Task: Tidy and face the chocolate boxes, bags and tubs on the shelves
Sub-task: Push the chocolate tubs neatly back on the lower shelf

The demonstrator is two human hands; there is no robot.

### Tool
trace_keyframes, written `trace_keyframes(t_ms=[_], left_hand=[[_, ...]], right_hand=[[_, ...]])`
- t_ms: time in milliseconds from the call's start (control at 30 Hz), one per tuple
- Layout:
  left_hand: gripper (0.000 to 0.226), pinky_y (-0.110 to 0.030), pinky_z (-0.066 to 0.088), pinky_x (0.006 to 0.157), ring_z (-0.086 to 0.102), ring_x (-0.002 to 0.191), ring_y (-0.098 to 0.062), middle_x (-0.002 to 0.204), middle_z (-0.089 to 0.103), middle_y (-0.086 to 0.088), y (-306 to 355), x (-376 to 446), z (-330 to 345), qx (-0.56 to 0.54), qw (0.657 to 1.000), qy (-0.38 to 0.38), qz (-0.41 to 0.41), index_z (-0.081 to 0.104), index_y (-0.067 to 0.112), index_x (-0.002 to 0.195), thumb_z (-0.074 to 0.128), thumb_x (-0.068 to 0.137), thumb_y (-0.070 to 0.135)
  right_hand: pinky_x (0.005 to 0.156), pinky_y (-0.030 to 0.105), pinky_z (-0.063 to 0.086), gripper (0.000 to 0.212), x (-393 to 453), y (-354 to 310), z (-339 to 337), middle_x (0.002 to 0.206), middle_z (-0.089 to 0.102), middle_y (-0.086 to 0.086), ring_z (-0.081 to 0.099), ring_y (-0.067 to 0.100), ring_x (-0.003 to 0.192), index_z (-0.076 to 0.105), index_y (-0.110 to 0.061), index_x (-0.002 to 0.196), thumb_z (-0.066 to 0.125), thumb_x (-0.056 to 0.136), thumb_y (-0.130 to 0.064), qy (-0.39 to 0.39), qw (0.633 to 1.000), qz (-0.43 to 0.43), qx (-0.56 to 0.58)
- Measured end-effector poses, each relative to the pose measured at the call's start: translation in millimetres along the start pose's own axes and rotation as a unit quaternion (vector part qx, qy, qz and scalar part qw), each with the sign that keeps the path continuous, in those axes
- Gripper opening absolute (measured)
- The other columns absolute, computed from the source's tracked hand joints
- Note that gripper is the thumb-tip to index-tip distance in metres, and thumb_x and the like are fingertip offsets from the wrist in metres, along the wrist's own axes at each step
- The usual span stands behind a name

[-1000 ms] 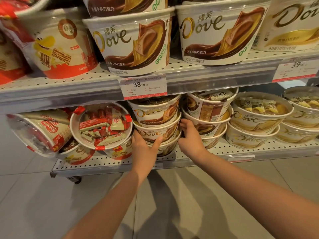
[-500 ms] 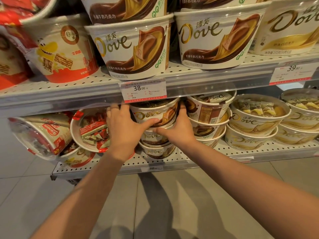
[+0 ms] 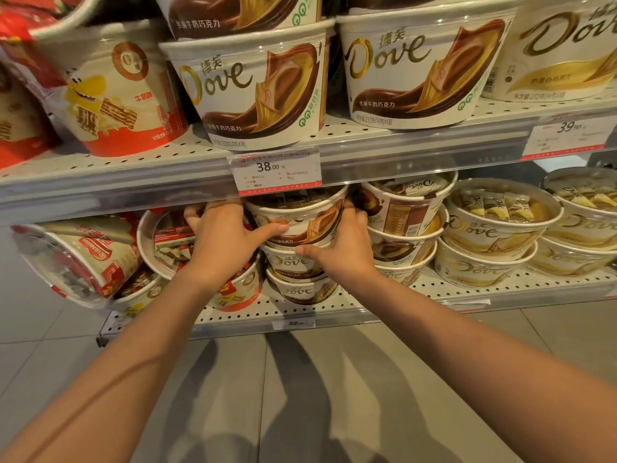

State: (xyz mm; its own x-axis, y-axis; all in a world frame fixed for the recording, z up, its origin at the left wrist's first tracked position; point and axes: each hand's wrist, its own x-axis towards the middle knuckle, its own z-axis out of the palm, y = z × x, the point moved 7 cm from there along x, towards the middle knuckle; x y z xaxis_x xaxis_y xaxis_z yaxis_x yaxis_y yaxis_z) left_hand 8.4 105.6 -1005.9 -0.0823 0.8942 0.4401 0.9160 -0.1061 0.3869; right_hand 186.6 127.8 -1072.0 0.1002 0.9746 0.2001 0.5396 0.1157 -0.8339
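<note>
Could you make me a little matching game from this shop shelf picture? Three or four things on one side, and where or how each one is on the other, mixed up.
Things:
1. top tub of the middle Dove stack
2. red and white wafer tub
3. 38.00 price tag
4. pale gold Dove tub

Place or state:
A. clipped to the upper shelf's front edge
B. tipped on its side at the lower shelf's left end
C. gripped from both sides by the left hand and right hand
D. upright on the upper shelf, far right

Pairs: 1-C, 2-B, 3-A, 4-D
</note>
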Motion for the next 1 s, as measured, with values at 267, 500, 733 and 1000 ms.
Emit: trace_keyframes(t_ms=[267,500,733,1000], left_hand=[[0.049,-0.056,0.029,0.102,0.042,0.119,-0.034,0.119,0.059,-0.010,-5,6,11,0.064,0.995,-0.070,0.006,0.060,0.017,0.101,0.058,0.079,0.061],[0.037,-0.058,0.021,0.103,0.043,0.115,-0.036,0.107,0.057,-0.015,17,-18,2,0.149,0.988,-0.012,0.047,0.051,0.014,0.098,0.050,0.088,0.049],[0.063,-0.055,0.007,0.110,0.031,0.129,-0.032,0.136,0.043,-0.018,86,-48,32,0.127,0.969,0.016,0.213,0.037,0.009,0.136,0.049,0.087,0.046],[0.083,-0.065,0.025,0.101,0.044,0.123,-0.036,0.131,0.054,-0.012,157,-17,62,0.144,0.968,-0.043,0.202,0.044,0.019,0.136,0.043,0.072,0.072]], right_hand=[[0.102,0.032,0.038,0.089,-1,1,1,0.130,0.043,0.000,0.041,0.019,0.127,0.031,-0.016,0.130,0.086,0.061,-0.026,-0.016,0.998,0.023,0.051],[0.107,0.029,0.031,0.074,-16,-4,-28,0.143,0.040,0.002,0.037,0.017,0.133,0.028,-0.015,0.142,0.070,0.080,-0.014,-0.102,0.993,-0.057,0.024],[0.077,0.004,0.037,0.040,-63,31,-109,0.100,0.045,-0.013,0.046,-0.002,0.093,0.041,-0.027,0.106,0.065,0.075,-0.016,0.064,0.986,-0.131,0.078],[0.111,0.046,0.032,0.118,15,67,-133,0.150,0.029,0.006,0.030,0.023,0.138,0.010,-0.016,0.147,0.086,0.059,-0.034,-0.017,0.999,0.015,0.043]])
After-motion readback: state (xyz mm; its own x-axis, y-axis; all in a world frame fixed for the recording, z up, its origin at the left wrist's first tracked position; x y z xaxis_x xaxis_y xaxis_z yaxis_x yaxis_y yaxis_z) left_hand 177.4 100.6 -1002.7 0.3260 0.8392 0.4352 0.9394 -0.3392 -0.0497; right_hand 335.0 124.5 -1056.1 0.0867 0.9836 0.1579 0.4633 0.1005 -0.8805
